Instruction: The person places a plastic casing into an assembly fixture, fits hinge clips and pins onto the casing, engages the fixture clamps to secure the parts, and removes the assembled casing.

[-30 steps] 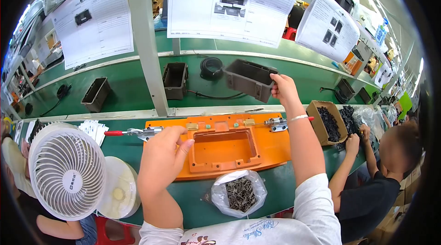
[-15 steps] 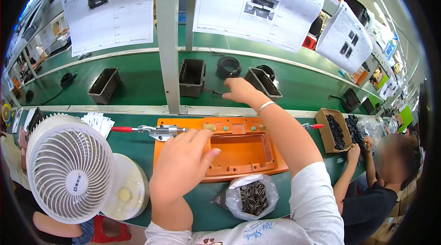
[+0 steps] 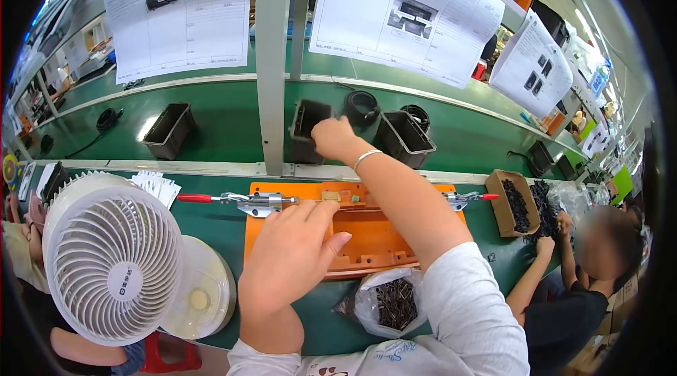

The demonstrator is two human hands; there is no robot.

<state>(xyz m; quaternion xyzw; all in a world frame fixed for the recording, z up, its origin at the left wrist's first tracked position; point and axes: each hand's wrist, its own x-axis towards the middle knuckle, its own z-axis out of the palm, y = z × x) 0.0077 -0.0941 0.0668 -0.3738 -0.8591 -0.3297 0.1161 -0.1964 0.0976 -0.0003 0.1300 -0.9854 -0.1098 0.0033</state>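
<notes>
My right hand [image 3: 336, 140] reaches over the work surface to a black open-topped plastic box [image 3: 305, 137] on the green shelf, its fingers closed at the box's right rim. The box looks slightly blurred. My left hand [image 3: 293, 249] lies over the left part of an orange fixture [image 3: 257, 235], fingers stretched out and thumb apart, with nothing visible in it. Metal toggle clamps with red handles, a left one [image 3: 264, 201] and a right one [image 3: 458, 198], sit on the fixture's sides. My right forearm covers part of the fixture's recess.
A second black box [image 3: 407, 137] and coiled black cables [image 3: 362, 106] stand on the shelf; another box [image 3: 169, 130] is further left. A bag of screws [image 3: 396, 303] lies near me, a white fan [image 3: 120, 263] at left. At right, a co-worker handles black parts beside a cardboard box [image 3: 502, 203].
My right hand has moved left from near the cable coil onto the black box and closed on its rim. My left hand stays over the fixture. The view has shifted slightly.
</notes>
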